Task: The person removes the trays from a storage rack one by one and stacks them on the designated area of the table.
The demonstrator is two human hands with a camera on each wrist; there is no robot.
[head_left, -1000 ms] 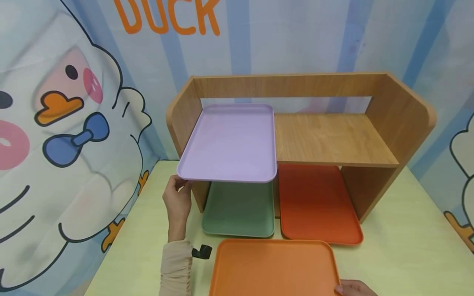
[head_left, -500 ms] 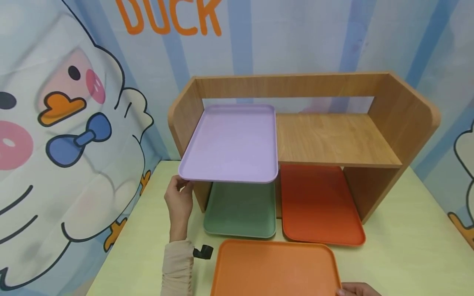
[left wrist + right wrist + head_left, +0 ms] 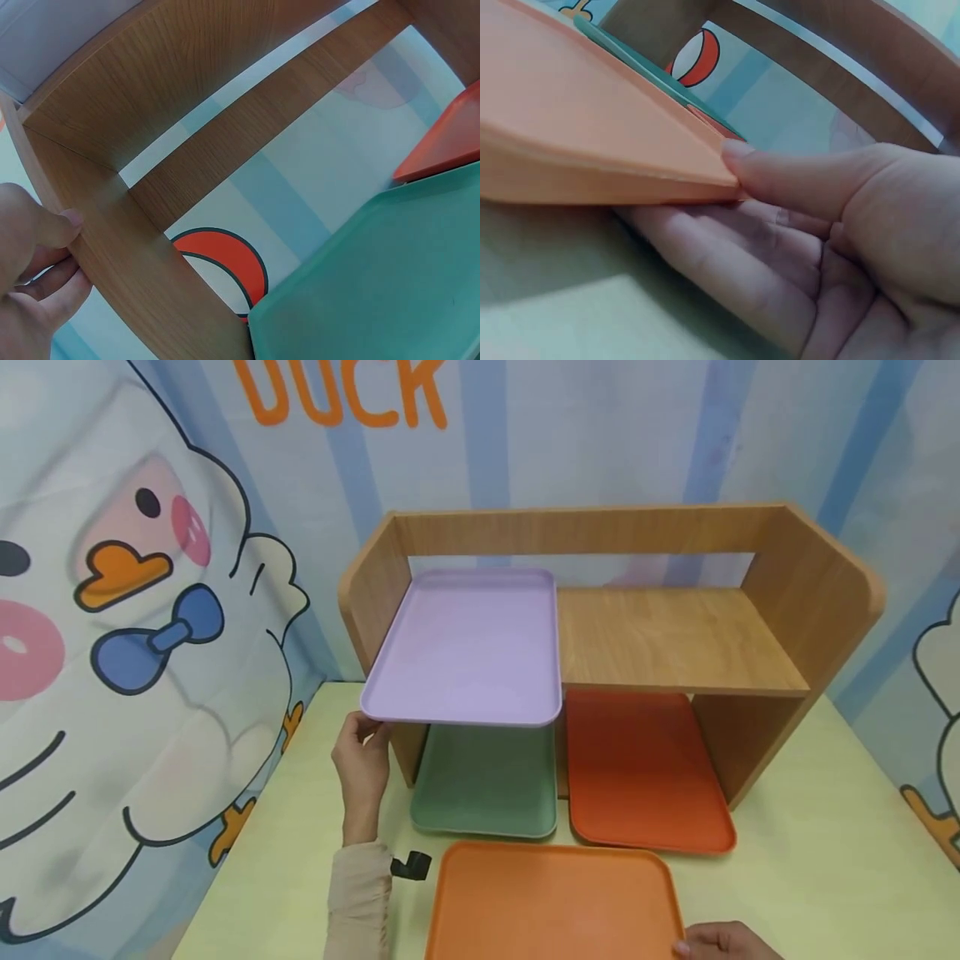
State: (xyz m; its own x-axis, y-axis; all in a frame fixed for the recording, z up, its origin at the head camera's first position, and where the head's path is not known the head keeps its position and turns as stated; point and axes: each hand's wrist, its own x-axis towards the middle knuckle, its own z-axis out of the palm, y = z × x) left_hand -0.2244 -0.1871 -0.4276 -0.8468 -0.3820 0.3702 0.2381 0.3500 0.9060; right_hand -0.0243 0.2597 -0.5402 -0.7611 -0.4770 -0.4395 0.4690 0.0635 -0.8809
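At the shelf's front left, my left hand (image 3: 362, 777) is just below the front left corner of a lilac tray (image 3: 465, 647). The left wrist view shows its thumb and fingers pinching the front edge of the wooden shelf's left side panel (image 3: 112, 232). My right hand (image 3: 723, 941) holds an orange tray (image 3: 555, 902) by its right edge, thumb on top and fingers underneath. That tray is in front of the shelf, and its near part is cut off in the head view. The lilac tray lies on the upper board's left half, its front edge overhanging.
Under the upper board (image 3: 675, 635), a green tray (image 3: 487, 781) sits in the left compartment and a red tray (image 3: 648, 777) in the right. Both stick out onto the pale yellow table (image 3: 810, 860). A duck-printed cloth (image 3: 585, 435) hangs behind.
The right hand and orange tray shift very slightly. The left hand, shelf and other trays keep their places; the whole head view sways a little.
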